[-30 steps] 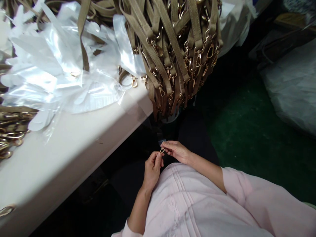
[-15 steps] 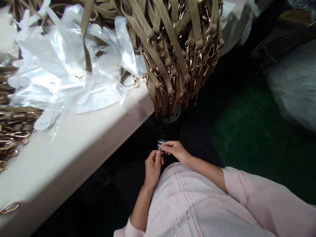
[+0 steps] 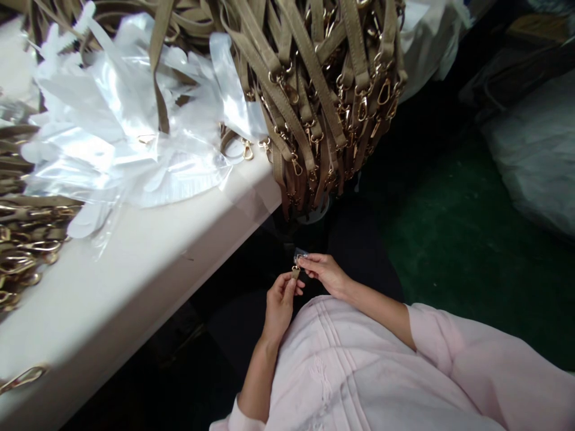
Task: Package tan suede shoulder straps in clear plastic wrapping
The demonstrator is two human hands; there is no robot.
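Observation:
Low in front of my body, my left hand (image 3: 279, 302) pinches the end of a khaki strap (image 3: 295, 273) between thumb and fingers. A gold metal clasp (image 3: 296, 262) sticks up from that strap end. My right hand (image 3: 327, 274) is closed at the clasp, its fingertips pinching a small piece of clear plastic (image 3: 300, 254) there. Whether the plastic wraps the clasp or only lies against it, I cannot tell. The rest of the held strap is hidden in the dark below.
On the white table (image 3: 148, 245) lies a heap of clear plastic sleeves (image 3: 121, 120). Many khaki straps (image 3: 309, 78) with gold clasps hang over its corner. More clasps (image 3: 27, 257) lie at the left. A large pale bag (image 3: 539, 143) stands on the green floor (image 3: 449, 251).
The gold clasp and strap end now show between my hands, where they were mostly covered before. Both hands have shifted slightly right, with the plastic tilted differently.

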